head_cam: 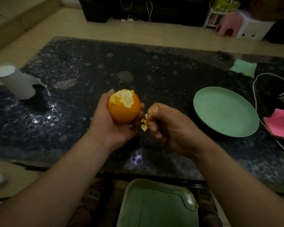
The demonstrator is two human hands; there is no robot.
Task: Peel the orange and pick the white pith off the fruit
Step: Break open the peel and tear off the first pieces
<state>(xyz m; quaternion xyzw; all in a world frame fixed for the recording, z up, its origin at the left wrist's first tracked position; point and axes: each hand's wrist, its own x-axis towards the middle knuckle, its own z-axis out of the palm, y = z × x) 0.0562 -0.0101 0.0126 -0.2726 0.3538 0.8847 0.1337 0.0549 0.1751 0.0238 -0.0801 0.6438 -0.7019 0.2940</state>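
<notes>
Orange (top bared to white pith) sits cupped in left hand above the tabletop middle; right hand beside it, fingers curled around peel scraps

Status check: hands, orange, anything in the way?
Left hand grips orange, top patch peeled, pith showing. Right hand pinches torn peel scraps. Nothing between hands; green plate off right.
</notes>
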